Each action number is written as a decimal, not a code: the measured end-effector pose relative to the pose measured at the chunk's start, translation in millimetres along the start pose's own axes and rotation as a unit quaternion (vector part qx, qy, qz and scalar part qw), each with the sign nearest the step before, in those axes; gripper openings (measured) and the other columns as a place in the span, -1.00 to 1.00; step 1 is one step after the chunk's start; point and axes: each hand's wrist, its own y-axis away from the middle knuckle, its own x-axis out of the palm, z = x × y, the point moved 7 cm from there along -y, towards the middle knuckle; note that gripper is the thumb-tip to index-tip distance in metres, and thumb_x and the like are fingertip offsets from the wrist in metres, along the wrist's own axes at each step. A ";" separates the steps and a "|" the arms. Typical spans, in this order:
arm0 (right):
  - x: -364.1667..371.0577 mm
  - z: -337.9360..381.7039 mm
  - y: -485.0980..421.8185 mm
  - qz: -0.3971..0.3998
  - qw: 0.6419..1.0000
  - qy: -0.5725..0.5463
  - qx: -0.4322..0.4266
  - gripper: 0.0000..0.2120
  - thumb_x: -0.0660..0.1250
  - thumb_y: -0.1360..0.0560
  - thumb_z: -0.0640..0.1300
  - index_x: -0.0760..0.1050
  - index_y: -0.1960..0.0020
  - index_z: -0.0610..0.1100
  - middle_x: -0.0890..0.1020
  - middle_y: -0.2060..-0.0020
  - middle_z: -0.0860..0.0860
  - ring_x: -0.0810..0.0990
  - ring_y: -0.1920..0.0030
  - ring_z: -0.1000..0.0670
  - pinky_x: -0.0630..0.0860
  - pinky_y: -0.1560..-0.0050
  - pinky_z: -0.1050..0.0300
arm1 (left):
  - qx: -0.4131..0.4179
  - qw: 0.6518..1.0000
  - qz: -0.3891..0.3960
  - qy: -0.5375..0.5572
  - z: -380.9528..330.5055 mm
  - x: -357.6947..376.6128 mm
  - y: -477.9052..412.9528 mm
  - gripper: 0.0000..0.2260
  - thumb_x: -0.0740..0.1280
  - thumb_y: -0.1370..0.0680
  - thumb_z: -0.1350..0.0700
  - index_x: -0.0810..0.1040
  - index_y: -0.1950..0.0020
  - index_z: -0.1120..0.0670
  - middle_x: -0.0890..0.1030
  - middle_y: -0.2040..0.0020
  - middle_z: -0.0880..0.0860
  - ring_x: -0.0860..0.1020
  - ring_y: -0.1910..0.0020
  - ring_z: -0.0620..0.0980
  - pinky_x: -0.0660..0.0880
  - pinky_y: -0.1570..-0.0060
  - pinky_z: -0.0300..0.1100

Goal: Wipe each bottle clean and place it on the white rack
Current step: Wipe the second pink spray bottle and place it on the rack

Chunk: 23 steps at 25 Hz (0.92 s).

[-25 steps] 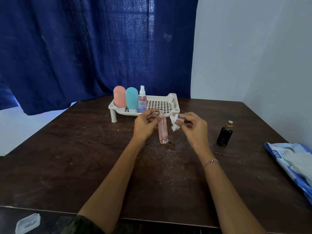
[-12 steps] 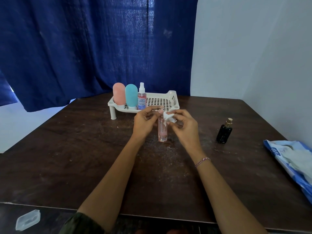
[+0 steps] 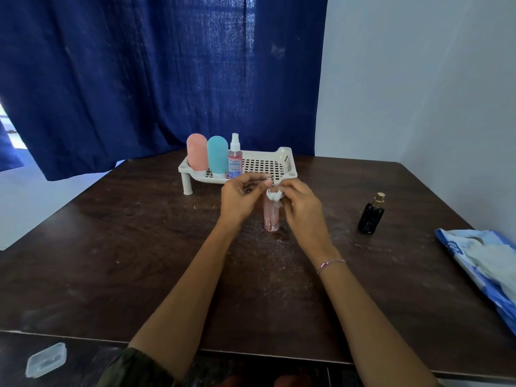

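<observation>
Both grip: your left hand [image 3: 240,196] pinches the pink bottle [image 3: 271,216] at its cap; your right hand [image 3: 300,202] pinches a wipe [image 3: 274,195] against it.

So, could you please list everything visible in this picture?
rack: one, white, far centre of table
pink squeeze bottle: one, pink, rack's left end
teal squeeze bottle: one, teal, beside it on rack
spray bottle: one, pink liquid, white top, on rack beside the teal one
slim bottle: one, pink, upright between the hands
wipe: one, white, against slim bottle's upper part
dark bottle: one, black with gold cap, table right
wipes pack: one, blue-white, table's right edge
clear lid: one, transparent, bottom left
table: one, dark brown
curtain: one, dark blue, behind table
left hand: pinches slim bottle's top
right hand: bracelet on wrist, holds wipe
</observation>
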 end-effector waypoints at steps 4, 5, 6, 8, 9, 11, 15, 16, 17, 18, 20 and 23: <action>-2.1 -3.7 -0.8 -0.012 0.999 -0.020 0.037 -0.79 0.31 -0.47 -0.33 0.55 -0.10 -0.29 0.56 -0.12 -0.11 0.51 -0.19 -0.03 0.51 -0.20 0.06 | -0.006 1.000 0.003 0.006 -1.1 1.1 0.3 -0.84 0.44 -0.45 0.19 0.60 0.02 -0.01 0.66 0.02 0.02 0.62 -0.02 -0.03 0.57 -0.07 -0.07; -2.6 -5.8 -0.5 -0.014 0.999 -0.019 0.044 -0.78 0.31 -0.46 -0.34 0.55 -0.10 -0.29 0.56 -0.12 -0.11 0.52 -0.19 -0.02 0.51 -0.19 0.06 | -0.005 1.000 0.003 0.007 -2.1 1.4 0.8 -0.84 0.44 -0.45 0.20 0.60 0.03 0.00 0.66 0.05 0.00 0.62 0.00 -0.05 0.58 -0.06 -0.10; -2.9 -7.9 0.2 -0.014 0.999 -0.019 0.048 -0.77 0.32 -0.46 -0.34 0.55 -0.11 -0.29 0.56 -0.12 -0.11 0.52 -0.18 -0.02 0.52 -0.18 0.06 | -0.003 1.000 0.003 0.006 -3.7 1.9 1.5 -0.84 0.43 -0.45 0.22 0.60 0.03 0.00 0.65 0.06 -0.02 0.62 0.02 -0.07 0.57 -0.05 -0.14; -4.0 -9.6 1.1 -0.012 0.999 -0.030 0.044 -0.75 0.34 -0.46 -0.32 0.54 -0.13 -0.25 0.56 -0.12 -0.10 0.51 -0.19 -0.01 0.50 -0.20 0.10 | 0.006 1.000 0.008 0.000 -6.3 3.2 1.6 -0.83 0.42 -0.46 0.25 0.59 0.02 0.03 0.64 0.08 -0.03 0.61 0.05 -0.12 0.57 -0.02 -0.22; -5.1 -8.6 1.3 -0.013 0.998 -0.039 0.038 -0.75 0.36 -0.46 -0.30 0.54 -0.14 -0.23 0.57 -0.11 -0.10 0.51 -0.19 0.00 0.50 -0.19 0.15 | 0.011 1.000 0.010 -0.005 -6.8 4.0 1.6 -0.83 0.41 -0.46 0.26 0.59 0.01 0.05 0.64 0.07 -0.01 0.60 0.05 -0.14 0.56 -0.01 -0.26; -8.2 -4.8 1.7 -0.020 0.999 -0.046 0.019 -0.76 0.40 -0.44 -0.27 0.55 -0.11 -0.23 0.59 -0.07 -0.10 0.53 -0.14 0.04 0.49 -0.17 0.22 | 0.008 1.000 0.011 0.005 -6.0 4.8 1.7 -0.84 0.42 -0.46 0.26 0.59 0.00 0.08 0.64 0.05 0.02 0.62 0.05 -0.12 0.57 0.03 -0.29; 0.1 1.2 4.4 0.044 0.999 -0.020 -0.019 -0.78 0.44 -0.38 -0.29 0.59 -0.02 -0.24 0.60 0.04 -0.08 0.56 0.02 0.06 0.54 -0.07 0.19 | -0.041 0.996 -0.018 0.081 3.3 -0.5 1.7 -0.82 0.43 -0.45 0.24 0.59 -0.04 0.15 0.66 0.02 0.10 0.65 0.04 -0.01 0.60 0.09 -0.24; 4.6 1.2 5.3 0.070 0.997 -0.009 -0.024 -0.78 0.44 -0.38 -0.28 0.60 -0.02 -0.24 0.60 0.06 -0.08 0.56 0.07 0.06 0.57 -0.02 0.15 | -0.052 0.994 -0.028 0.093 5.7 -2.4 1.7 -0.81 0.42 -0.46 0.24 0.59 -0.07 0.16 0.66 0.00 0.10 0.65 0.04 -0.02 0.60 0.10 -0.25; 7.4 0.4 5.8 0.084 0.996 -0.002 -0.027 -0.78 0.44 -0.38 -0.28 0.60 -0.02 -0.24 0.60 0.08 -0.07 0.55 0.09 0.06 0.58 0.01 0.12 | -0.058 0.993 -0.034 0.097 7.0 -3.9 1.6 -0.79 0.41 -0.46 0.25 0.59 -0.09 0.17 0.65 -0.01 0.10 0.64 0.03 -0.05 0.59 0.10 -0.27; 7.4 0.3 5.9 0.080 0.996 -0.003 -0.029 -0.78 0.44 -0.38 -0.28 0.60 -0.03 -0.24 0.59 0.08 -0.07 0.55 0.09 0.06 0.57 0.01 0.12 | -0.057 0.993 -0.036 0.096 7.4 -4.3 1.7 -0.78 0.41 -0.46 0.25 0.59 -0.11 0.18 0.65 -0.02 0.09 0.64 0.03 -0.07 0.58 0.10 -0.28; 2.1 1.5 4.9 0.033 0.999 -0.023 -0.024 -0.76 0.42 -0.40 -0.29 0.59 -0.07 -0.25 0.58 0.05 -0.08 0.55 0.02 0.05 0.55 -0.05 0.17 | -0.043 0.995 -0.022 0.092 5.3 -1.3 1.4 -0.79 0.41 -0.46 0.26 0.61 -0.08 0.17 0.65 0.00 0.04 0.63 0.02 -0.10 0.57 0.08 -0.29; -3.8 2.9 3.5 -0.020 0.999 -0.026 -0.011 -0.74 0.40 -0.43 -0.28 0.57 -0.12 -0.24 0.58 -0.02 -0.11 0.54 -0.10 0.00 0.49 -0.15 0.20 | -0.032 0.995 -0.004 0.094 3.9 4.2 1.6 -0.84 0.43 -0.44 0.26 0.62 0.02 0.07 0.65 0.03 -0.01 0.62 -0.01 -0.05 0.57 0.00 -0.19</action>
